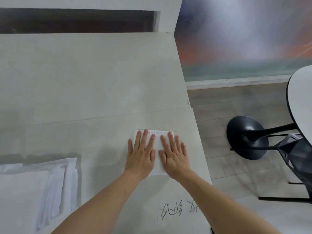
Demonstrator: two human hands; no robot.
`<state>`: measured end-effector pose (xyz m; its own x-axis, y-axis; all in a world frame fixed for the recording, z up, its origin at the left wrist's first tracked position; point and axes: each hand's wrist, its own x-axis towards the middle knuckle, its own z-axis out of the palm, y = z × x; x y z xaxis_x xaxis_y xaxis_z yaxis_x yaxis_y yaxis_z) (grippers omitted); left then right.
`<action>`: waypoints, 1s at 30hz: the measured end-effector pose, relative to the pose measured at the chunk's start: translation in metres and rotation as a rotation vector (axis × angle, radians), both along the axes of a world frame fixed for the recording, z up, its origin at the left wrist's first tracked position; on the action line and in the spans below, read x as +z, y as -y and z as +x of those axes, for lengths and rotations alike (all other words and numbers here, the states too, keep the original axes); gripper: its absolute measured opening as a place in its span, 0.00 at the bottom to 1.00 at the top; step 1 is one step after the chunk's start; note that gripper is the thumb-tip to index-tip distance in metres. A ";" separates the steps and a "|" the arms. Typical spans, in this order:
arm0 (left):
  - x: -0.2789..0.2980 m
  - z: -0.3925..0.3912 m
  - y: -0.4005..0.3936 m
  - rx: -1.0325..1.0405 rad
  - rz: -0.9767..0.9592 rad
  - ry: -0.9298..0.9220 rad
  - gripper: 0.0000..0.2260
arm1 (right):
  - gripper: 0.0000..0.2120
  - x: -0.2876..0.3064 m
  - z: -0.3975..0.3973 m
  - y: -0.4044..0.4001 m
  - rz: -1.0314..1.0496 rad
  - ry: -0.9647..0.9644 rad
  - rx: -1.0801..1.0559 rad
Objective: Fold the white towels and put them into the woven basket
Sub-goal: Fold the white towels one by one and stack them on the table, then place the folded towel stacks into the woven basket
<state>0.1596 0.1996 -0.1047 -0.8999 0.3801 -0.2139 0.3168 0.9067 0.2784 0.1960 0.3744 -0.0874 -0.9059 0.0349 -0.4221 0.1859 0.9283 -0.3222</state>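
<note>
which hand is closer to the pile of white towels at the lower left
Left. The left hand lies flat on the folded towel, on the side toward the towel pile; the right hand presses the same towel on the far side.

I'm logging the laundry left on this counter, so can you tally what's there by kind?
Folded white towel under the hands: 1
Pile of white towels, number in it unclear: 1
Hands pressing flat: 2 (left hand, right hand)
Woven basket: 0 in view
Total: 4
</note>
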 end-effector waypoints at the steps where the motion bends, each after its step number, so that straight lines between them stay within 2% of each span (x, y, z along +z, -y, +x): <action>1: 0.001 0.000 -0.001 -0.001 -0.003 -0.005 0.28 | 0.29 0.000 -0.001 0.000 -0.004 0.003 -0.002; 4: 0.004 0.003 -0.003 0.067 -0.011 -0.012 0.29 | 0.29 0.005 -0.002 -0.001 -0.019 0.009 -0.012; 8: 0.017 0.025 -0.003 0.412 0.101 0.058 0.27 | 0.30 0.018 0.007 -0.001 -0.068 -0.018 -0.057; 12: 0.040 0.050 -0.008 0.550 0.212 0.227 0.26 | 0.26 0.027 0.028 -0.001 -0.216 -0.056 -0.280; 15: 0.051 0.061 -0.017 0.736 0.420 0.408 0.26 | 0.24 0.036 0.045 -0.002 -0.401 0.016 -0.470; 17: 0.056 0.072 -0.019 0.820 0.455 0.458 0.25 | 0.22 0.043 0.057 -0.005 -0.456 0.075 -0.542; 24: 0.094 0.130 -0.003 0.831 0.593 0.598 0.29 | 0.18 0.074 0.104 -0.017 -0.572 0.164 -0.573; 30: 0.142 0.186 0.016 0.860 0.841 0.554 0.28 | 0.18 0.121 0.146 -0.007 -0.716 0.038 -0.493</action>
<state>0.3459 0.1835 0.0369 -0.7898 -0.0672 -0.6097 -0.6050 0.2486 0.7564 0.3419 0.3814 0.0334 -0.8422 0.1345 -0.5221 0.5358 0.3153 -0.7833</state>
